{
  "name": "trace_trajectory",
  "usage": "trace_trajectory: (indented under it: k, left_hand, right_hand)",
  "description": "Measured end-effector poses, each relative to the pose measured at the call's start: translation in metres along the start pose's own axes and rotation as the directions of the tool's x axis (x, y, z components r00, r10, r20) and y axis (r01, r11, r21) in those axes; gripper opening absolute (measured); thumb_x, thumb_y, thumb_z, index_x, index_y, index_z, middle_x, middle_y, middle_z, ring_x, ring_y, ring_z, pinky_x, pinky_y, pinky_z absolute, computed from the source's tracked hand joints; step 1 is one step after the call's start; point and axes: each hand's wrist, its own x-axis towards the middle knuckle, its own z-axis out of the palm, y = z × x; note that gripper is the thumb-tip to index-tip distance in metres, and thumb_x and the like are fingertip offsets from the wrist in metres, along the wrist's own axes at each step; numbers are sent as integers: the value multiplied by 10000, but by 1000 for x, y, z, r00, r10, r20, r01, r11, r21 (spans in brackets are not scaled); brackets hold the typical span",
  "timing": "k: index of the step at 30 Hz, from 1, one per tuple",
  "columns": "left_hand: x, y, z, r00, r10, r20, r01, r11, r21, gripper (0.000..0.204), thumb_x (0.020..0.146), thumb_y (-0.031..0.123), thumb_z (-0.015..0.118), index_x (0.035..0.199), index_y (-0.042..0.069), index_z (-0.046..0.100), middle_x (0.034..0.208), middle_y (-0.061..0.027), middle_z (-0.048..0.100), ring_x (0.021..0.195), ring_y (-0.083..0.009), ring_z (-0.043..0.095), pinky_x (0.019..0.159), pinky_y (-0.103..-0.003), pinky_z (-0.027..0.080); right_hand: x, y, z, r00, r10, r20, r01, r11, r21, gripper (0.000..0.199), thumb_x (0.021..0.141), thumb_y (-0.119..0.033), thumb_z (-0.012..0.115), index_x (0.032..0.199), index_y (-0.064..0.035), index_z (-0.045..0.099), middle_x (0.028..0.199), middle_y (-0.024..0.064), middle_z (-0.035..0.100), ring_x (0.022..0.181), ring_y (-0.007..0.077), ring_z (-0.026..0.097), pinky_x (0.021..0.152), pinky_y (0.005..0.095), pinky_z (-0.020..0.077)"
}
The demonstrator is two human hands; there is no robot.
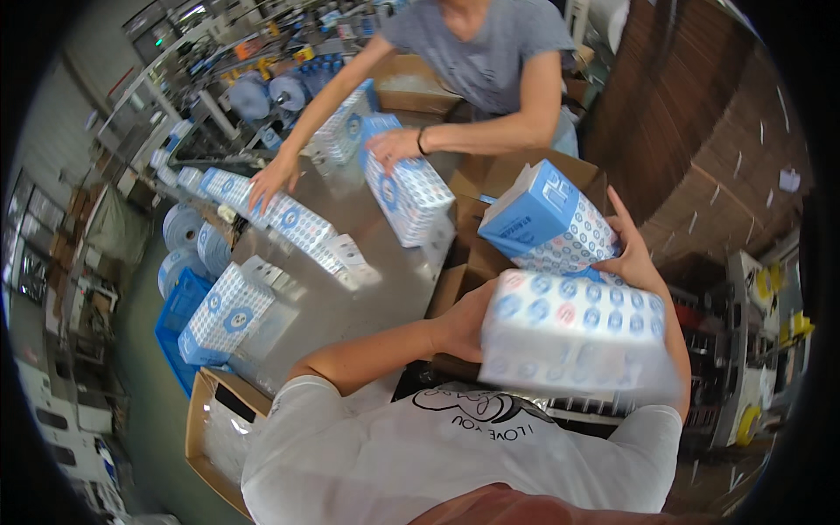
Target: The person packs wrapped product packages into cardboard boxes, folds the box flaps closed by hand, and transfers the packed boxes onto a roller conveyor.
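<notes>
A white plastic-wrapped pack [573, 319] with blue and pink round prints is close in front of my chest, its lower part smeared by motion. My left hand [464, 325] grips its left end; the fingers are partly hidden behind it. Just beyond, my right hand [637, 252] holds the right side of a blue-and-white pack [547, 214], index finger stretched out and thumb against the wrap. That pack is tilted over an open cardboard box [573, 168]. The near pack covers part of my right forearm.
Across the metal table [350, 289], a co-worker has one hand on an upright pack [407, 192] and the other on a row of packs [293, 219]. Another pack [226, 311] stands by a blue crate [179, 324] at left. Stacked cardboard [700, 149] rises at right.
</notes>
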Motion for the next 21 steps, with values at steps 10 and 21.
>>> trace_trajectory:
  k: [10,21]
  left_hand:
    - [-111,-114,144,176,-723,668,194,691,697,999,678,350,748,1468,2,245,1401,-275,373,1246,-402,433,992,-454,415]
    - [-120,-102,17,438,-806,398,775,563,287,428,904,190,570,1305,51,521,1250,-189,585,1169,-366,529,987,-427,418]
  right_hand:
    - [-49,33,47,942,-245,228,293,933,-207,1031,596,-86,852,1486,-170,339,1314,150,461,1231,326,447,1069,417,361]
    - [-65,281,294,682,411,605,116,756,-644,923,709,-104,698,1511,-207,254,1246,253,460,1167,439,441,978,493,384]
